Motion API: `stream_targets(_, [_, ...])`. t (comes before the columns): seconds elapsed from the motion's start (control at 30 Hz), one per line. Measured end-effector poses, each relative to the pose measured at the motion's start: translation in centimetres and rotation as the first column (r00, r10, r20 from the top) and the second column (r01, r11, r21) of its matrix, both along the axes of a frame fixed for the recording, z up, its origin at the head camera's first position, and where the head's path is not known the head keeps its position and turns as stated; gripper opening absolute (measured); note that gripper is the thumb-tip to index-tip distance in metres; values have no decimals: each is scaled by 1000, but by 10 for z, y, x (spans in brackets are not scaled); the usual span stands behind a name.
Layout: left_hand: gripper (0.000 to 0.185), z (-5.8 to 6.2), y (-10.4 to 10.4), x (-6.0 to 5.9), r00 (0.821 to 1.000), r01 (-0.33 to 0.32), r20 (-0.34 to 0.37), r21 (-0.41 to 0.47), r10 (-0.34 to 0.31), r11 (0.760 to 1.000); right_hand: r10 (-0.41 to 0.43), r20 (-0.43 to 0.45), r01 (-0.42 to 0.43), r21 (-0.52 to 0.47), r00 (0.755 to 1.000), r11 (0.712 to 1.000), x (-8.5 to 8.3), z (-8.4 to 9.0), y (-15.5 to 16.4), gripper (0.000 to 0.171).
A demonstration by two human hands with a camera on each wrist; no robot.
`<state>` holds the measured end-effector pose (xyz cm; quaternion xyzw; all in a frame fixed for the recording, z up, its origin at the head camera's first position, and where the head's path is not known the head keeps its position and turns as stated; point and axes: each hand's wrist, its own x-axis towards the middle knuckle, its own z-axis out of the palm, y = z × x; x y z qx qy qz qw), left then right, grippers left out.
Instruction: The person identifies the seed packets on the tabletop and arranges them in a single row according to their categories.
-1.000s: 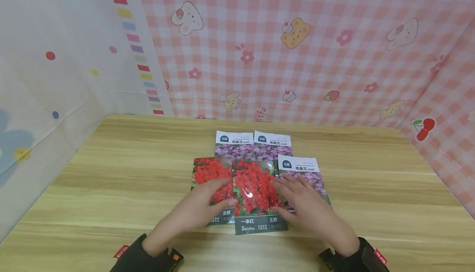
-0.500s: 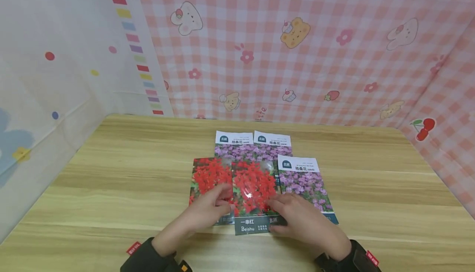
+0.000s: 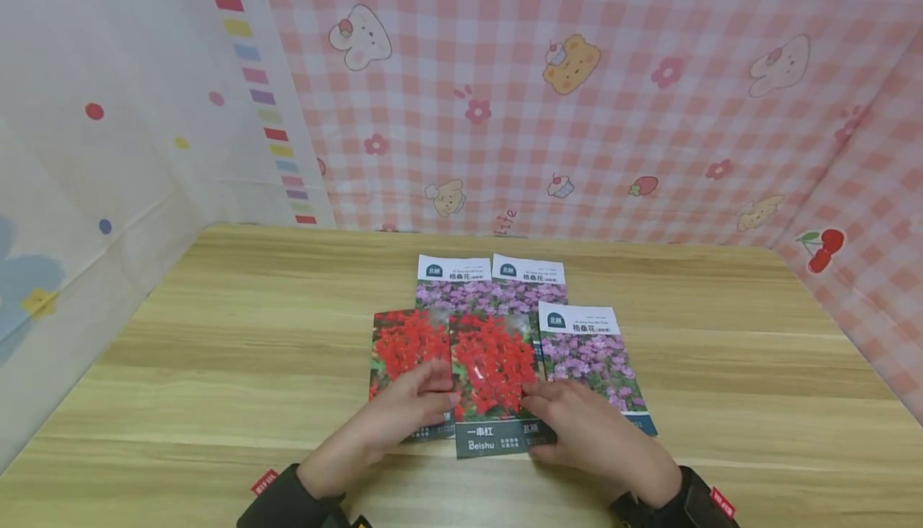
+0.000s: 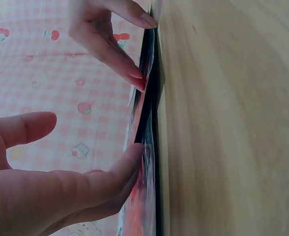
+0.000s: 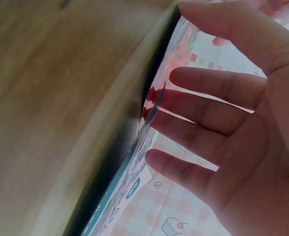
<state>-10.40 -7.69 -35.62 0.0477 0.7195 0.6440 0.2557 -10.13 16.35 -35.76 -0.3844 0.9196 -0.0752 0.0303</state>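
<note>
Red-flower seed packets (image 3: 493,352) lie in the near middle of the table, the central one overlapping the left packet (image 3: 400,344). My left hand (image 3: 400,412) rests over the left red packet, fingertips at the central packet's left edge. In the left wrist view, its thumb stands apart from its fingers. My right hand (image 3: 598,436) is at the central packet's lower right; its fingers (image 5: 203,105) reach out fairly straight and touch the packet's side. Its thumb sits near the bottom edge. A purple-flower packet (image 3: 587,360) lies beside that hand.
Two more purple-flower packets (image 3: 454,292) lie side by side behind the red ones, partly covered. The wooden table (image 3: 238,336) ends at a pink checked cloth (image 3: 613,135) at the back. A white cloth (image 3: 108,167) hangs at the left.
My right hand has drawn back from the right purple packet toward the central packet's lower right. My left hand has shifted slightly right, its fingers bending more. The packets have hardly moved.
</note>
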Motion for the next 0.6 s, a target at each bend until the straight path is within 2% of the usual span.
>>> stream_targets(0.13, [57,0,2,2,1000,-28,15,49,27,998,14,-2,-14,-5,1000,1000,-1,0,0,44])
stream_targets(0.4, [55,-2,5,4,998,-37,48,124,32,992,7,-2,-7,-19,1000,1000,-1,0,-1,43])
stream_targets(0.6, [52,-6,10,7,998,-59,32,158,55,986,-18,40,18,-12,999,1000,1,2,-2,44])
